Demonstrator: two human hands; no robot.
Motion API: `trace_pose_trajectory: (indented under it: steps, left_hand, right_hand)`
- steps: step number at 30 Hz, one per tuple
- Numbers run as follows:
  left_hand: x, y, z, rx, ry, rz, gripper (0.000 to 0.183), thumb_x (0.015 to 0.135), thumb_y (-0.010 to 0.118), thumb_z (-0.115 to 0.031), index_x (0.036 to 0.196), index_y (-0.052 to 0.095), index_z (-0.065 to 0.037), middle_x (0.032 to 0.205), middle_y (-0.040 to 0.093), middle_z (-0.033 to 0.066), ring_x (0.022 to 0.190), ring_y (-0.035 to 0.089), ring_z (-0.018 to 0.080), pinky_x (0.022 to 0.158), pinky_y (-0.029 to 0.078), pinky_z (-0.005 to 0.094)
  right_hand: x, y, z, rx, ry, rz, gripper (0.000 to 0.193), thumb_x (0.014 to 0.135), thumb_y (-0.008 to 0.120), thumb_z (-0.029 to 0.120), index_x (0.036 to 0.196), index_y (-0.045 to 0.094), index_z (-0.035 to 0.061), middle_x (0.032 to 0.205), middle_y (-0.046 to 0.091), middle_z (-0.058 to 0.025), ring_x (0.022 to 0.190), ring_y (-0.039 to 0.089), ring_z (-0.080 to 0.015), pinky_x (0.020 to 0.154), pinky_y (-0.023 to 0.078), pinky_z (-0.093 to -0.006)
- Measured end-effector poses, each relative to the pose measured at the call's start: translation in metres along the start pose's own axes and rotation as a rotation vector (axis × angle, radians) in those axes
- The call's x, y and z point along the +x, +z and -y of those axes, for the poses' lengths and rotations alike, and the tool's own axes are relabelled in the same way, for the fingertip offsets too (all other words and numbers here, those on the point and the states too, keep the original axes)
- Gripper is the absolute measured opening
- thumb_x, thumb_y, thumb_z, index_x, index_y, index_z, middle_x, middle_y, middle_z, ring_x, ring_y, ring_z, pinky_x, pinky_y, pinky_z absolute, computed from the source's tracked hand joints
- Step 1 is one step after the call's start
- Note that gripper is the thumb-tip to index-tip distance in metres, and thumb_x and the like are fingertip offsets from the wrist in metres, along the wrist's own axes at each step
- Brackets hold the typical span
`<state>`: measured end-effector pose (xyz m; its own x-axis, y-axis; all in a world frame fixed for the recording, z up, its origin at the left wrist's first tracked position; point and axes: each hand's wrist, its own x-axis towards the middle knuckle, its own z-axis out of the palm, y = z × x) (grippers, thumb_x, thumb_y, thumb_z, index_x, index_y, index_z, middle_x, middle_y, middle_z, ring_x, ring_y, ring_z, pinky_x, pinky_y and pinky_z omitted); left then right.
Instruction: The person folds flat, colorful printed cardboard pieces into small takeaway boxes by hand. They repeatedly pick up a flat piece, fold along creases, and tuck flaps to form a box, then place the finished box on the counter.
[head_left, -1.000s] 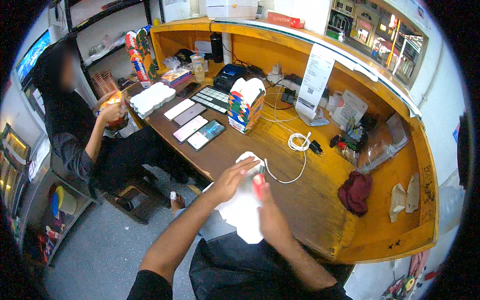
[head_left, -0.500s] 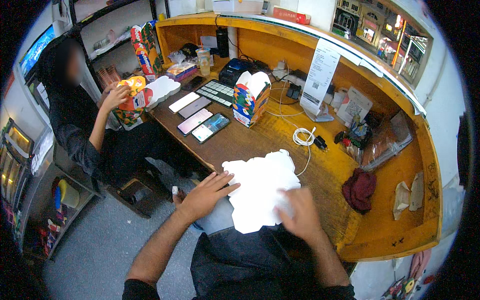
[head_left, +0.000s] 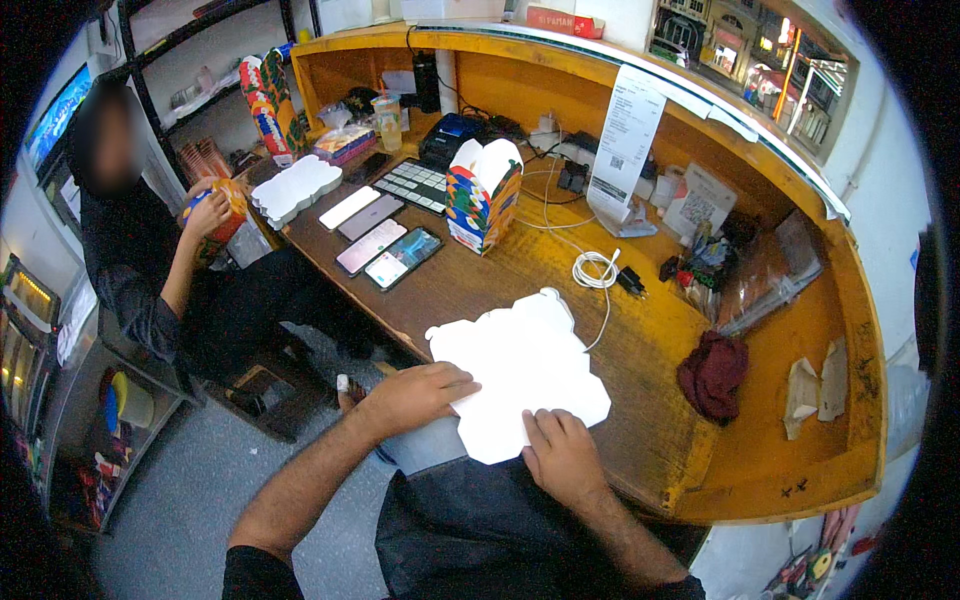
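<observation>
At the near edge of the surface (head_left: 640, 415), in the head view, a white cardboard sheet (head_left: 515, 365) is lying flat, plain side up, its near part overhanging toward the person's lap. The left hand (head_left: 420, 394) is resting at its left edge, fingers close together; the right hand (head_left: 568, 457) is touching its near edge, fingers slightly bent and close together. Whether either is pinching it from below, I cannot tell; contact from both sides is probably steadying it. Farther off, a patterned carton (head_left: 482, 208) is standing upright, four phones (head_left: 402, 258) are lying to its left, perhaps grouped to save room, and at far left a co-worker (head_left: 135, 270) is holding a colourful carton.
</observation>
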<state>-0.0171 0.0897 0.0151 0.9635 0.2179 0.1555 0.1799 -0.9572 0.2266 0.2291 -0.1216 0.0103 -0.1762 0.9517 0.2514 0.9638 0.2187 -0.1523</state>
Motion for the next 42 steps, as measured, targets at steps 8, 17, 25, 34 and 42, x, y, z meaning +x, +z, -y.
trace_pose_trajectory:
  steps: [8, 17, 25, 34, 42]
  left_hand:
    - [0.006, -0.002, -0.006, -0.100, -0.052, -0.007, 0.046, 0.099, 0.073, -0.017, 0.144, 0.068, -0.007, 0.139, 0.069, 0.0142, 0.131, 0.064, 0.0336, 0.115, 0.052, 0.0452]
    - [0.032, -0.005, 0.014, -0.360, -0.219, -0.011, 0.032, 0.106, 0.068, -0.030, 0.124, 0.076, -0.005, 0.116, 0.076, 0.0210, 0.113, 0.070, 0.0417, 0.099, 0.055, 0.0495]
    - [0.065, -0.005, 0.009, -0.323, -0.553, 0.006, 0.037, 0.107, 0.070, -0.038, 0.134, 0.069, -0.013, 0.113, 0.079, 0.0227, 0.108, 0.077, 0.0421, 0.094, 0.059, 0.0536]
    - [0.107, 0.011, -0.047, -0.027, -0.824, -0.188, 0.055, 0.106, 0.062, -0.056, 0.134, 0.066, -0.009, 0.109, 0.070, 0.0234, 0.101, 0.075, 0.0425, 0.083, 0.058, 0.0572]
    - [0.112, 0.041, -0.039, 0.047, -0.807, -0.289, 0.061, 0.105, 0.062, -0.051, 0.149, 0.058, -0.008, 0.125, 0.064, 0.0235, 0.121, 0.065, 0.0411, 0.099, 0.052, 0.0558]
  right_hand:
    - [0.013, 0.000, -0.013, 0.111, 0.063, -0.028, 0.047, 0.089, 0.081, 0.017, 0.132, 0.074, 0.0004, 0.120, 0.071, -0.0147, 0.115, 0.065, -0.0348, 0.101, 0.056, -0.0460]
    - [0.047, -0.019, -0.048, 0.356, 0.317, 0.137, 0.043, 0.105, 0.070, 0.044, 0.101, 0.075, 0.0013, 0.092, 0.074, -0.0221, 0.090, 0.072, -0.0445, 0.082, 0.056, -0.0566]
    - [0.051, 0.026, -0.076, 0.612, 0.517, -0.062, 0.061, 0.102, 0.077, 0.040, 0.149, 0.057, 0.0069, 0.106, 0.080, -0.0248, 0.095, 0.077, -0.0473, 0.084, 0.060, -0.0551]
    - [0.073, -0.014, -0.026, 0.252, 0.486, 0.103, 0.081, 0.106, 0.064, 0.022, 0.177, 0.024, 0.0240, 0.122, 0.063, -0.0262, 0.091, 0.074, -0.0472, 0.078, 0.062, -0.0586]
    - [0.092, -0.018, -0.008, -0.106, 0.475, 0.099, 0.066, 0.101, 0.065, 0.026, 0.166, 0.052, 0.0264, 0.142, 0.057, -0.0278, 0.129, 0.058, -0.0473, 0.111, 0.046, -0.0649]
